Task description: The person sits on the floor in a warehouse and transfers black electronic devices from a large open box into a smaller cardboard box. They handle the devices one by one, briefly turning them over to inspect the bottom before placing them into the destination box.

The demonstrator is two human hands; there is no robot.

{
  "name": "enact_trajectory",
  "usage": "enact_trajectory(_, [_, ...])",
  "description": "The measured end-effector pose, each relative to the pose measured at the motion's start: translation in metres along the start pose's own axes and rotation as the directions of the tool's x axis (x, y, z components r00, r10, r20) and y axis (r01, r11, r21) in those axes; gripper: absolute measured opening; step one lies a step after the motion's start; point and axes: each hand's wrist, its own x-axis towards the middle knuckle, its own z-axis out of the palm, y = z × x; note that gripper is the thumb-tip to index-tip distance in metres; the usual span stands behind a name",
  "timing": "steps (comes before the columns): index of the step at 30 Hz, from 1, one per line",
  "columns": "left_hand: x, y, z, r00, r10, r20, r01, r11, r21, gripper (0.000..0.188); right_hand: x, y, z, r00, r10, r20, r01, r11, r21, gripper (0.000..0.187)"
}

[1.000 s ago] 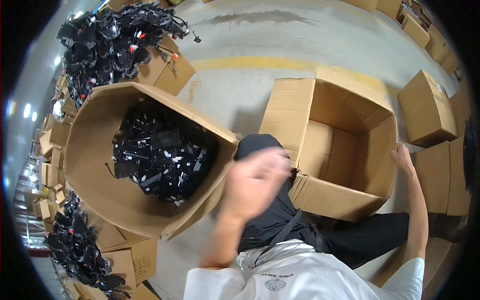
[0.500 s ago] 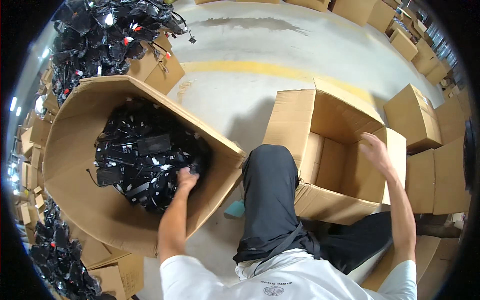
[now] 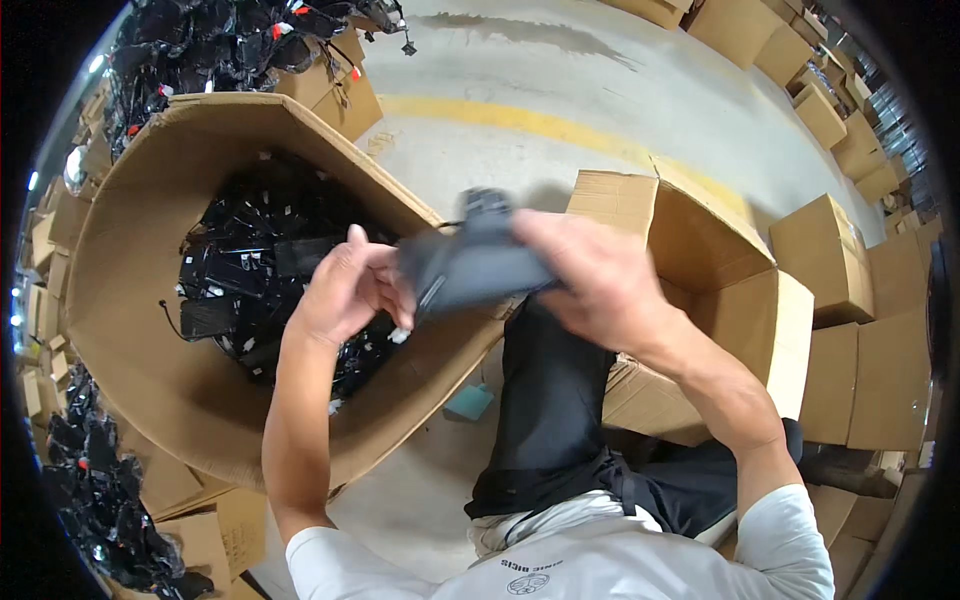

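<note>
A black plastic part (image 3: 490, 265), blurred by motion, is held up between my hands near the large carton's right edge. My right hand (image 3: 595, 280) is closed around its right end. At the other end is my left hand (image 3: 350, 285), its fingers curled against the part and its thumb raised. A small white connector (image 3: 399, 336) hangs just under those fingers; the blur hides what it joins. Behind my left hand, the large open carton (image 3: 150, 390) holds a heap of black parts (image 3: 240, 255) with cables and white connectors.
An open carton (image 3: 735, 330) stands at my right, beyond my knee. Bagged black parts (image 3: 200, 50) are piled at the far left, with more (image 3: 100, 490) at the near left. Stacked cartons (image 3: 825, 255) line the right side. A teal piece (image 3: 468, 402) lies on the floor.
My left hand has risen out of the large carton, and a black part is now up between both hands. My right hand has come across from the right carton and grips it.
</note>
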Motion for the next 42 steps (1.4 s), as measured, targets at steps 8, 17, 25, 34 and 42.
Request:
enact_trajectory(8, [0.106, -0.212, -0.195, 0.753, 0.157, -0.639, 0.523, 0.446, 0.727, 0.054, -0.073, 0.038, -0.096, 0.351, 0.889, -0.293, -0.711, 0.457, 0.534, 0.035])
enact_trajectory(17, [0.090, -0.223, -0.234, 0.429, 0.055, -0.902, 0.791, 0.459, 0.404, 0.052, -0.152, 0.044, -0.121, 0.281, 0.951, -0.129, -0.595, 0.278, 0.754, 0.036])
enact_trajectory(25, [-0.012, -0.009, 0.042, 0.444, 0.732, -0.517, 0.176, 0.494, 0.851, 0.046, -0.136, 0.026, -0.084, 0.419, 0.882, 0.217, -0.574, 0.072, 0.816, 0.036])
enact_trajectory(34, [0.036, -0.103, 0.246, 0.436, 0.541, 0.719, -0.414, -0.589, 0.694, 0.067, -0.132, -0.054, -0.106, 0.582, 0.699, 0.415, -0.392, -0.206, 0.897, 0.045])
enact_trajectory(42, [0.071, -0.104, 0.313, 0.263, 0.386, 0.884, -0.689, -0.566, 0.452, 0.023, -0.208, -0.091, -0.173, 0.638, 0.756, 0.146, -0.253, 0.027, 0.967, 0.045])
